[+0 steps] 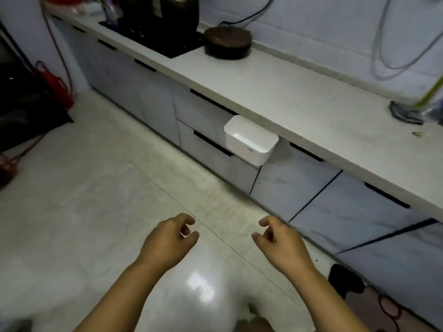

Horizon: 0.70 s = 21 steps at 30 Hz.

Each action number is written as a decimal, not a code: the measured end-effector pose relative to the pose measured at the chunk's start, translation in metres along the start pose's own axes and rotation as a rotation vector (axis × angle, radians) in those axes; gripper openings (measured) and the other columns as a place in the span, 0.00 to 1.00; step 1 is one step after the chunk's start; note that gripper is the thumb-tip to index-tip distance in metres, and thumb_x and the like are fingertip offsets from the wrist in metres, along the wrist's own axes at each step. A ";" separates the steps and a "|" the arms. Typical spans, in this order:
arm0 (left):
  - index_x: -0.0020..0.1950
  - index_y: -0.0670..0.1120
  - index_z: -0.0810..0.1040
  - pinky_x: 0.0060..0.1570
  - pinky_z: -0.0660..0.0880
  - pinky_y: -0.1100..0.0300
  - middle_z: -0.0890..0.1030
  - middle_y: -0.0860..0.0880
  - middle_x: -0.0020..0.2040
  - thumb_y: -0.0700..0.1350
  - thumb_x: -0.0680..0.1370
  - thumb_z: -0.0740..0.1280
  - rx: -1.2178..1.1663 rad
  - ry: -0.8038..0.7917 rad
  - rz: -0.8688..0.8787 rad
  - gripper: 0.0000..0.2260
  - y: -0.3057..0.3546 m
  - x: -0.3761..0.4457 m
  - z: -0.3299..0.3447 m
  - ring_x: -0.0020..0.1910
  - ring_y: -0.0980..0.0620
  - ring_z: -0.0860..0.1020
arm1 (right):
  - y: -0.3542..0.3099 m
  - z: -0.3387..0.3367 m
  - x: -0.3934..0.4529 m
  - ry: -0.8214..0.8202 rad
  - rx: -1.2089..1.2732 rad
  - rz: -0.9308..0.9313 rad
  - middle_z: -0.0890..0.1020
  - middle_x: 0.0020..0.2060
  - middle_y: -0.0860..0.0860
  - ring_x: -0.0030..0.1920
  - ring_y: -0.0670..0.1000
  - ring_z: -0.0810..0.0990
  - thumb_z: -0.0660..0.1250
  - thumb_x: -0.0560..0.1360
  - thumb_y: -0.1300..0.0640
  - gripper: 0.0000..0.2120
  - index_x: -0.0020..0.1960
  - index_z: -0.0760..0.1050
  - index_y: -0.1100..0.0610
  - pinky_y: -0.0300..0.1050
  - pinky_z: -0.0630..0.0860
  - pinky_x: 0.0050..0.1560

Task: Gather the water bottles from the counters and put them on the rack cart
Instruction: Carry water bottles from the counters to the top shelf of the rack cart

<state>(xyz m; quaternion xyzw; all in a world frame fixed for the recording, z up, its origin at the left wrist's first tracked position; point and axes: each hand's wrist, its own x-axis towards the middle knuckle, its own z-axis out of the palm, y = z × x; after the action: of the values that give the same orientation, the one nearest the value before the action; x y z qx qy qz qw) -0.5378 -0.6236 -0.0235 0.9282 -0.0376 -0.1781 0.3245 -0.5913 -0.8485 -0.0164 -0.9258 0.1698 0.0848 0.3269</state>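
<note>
Hovering low in the frame over the pale tiled floor [84, 224]: left hand [167, 240] and right hand [280, 240], both empty, fingers loosely curled and spread, gripping nothing. Running diagonally across the upper right, a white counter [275, 92] bearing a dark round pot [227, 43]; a white bin [251, 140] hung under its edge. At far right, blurred, possibly a clear bottle [431, 111]; cannot tell.
</note>
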 end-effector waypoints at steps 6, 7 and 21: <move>0.59 0.53 0.74 0.47 0.76 0.60 0.78 0.53 0.48 0.52 0.74 0.66 -0.045 0.055 -0.205 0.15 -0.059 0.072 -0.047 0.45 0.54 0.78 | -0.077 0.040 0.121 -0.205 -0.118 -0.129 0.79 0.42 0.49 0.44 0.49 0.78 0.64 0.73 0.47 0.17 0.60 0.71 0.52 0.41 0.74 0.44; 0.60 0.53 0.74 0.47 0.75 0.61 0.78 0.54 0.48 0.52 0.74 0.65 -0.041 0.066 -0.232 0.15 -0.067 0.088 -0.058 0.45 0.55 0.77 | -0.091 0.047 0.145 -0.242 -0.146 -0.157 0.80 0.42 0.49 0.44 0.49 0.79 0.64 0.73 0.47 0.17 0.60 0.71 0.52 0.43 0.76 0.46; 0.57 0.54 0.74 0.47 0.77 0.55 0.78 0.54 0.45 0.52 0.73 0.67 -0.144 0.444 -0.584 0.13 -0.174 0.264 -0.277 0.43 0.53 0.77 | -0.385 0.144 0.407 -0.519 -0.323 -0.622 0.79 0.53 0.50 0.50 0.49 0.78 0.62 0.74 0.45 0.20 0.63 0.68 0.51 0.39 0.69 0.43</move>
<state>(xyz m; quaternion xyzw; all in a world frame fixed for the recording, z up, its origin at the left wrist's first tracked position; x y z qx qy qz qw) -0.2010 -0.3724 -0.0102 0.8907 0.3125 -0.0595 0.3247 -0.0781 -0.5820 -0.0147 -0.9202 -0.2201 0.2376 0.2197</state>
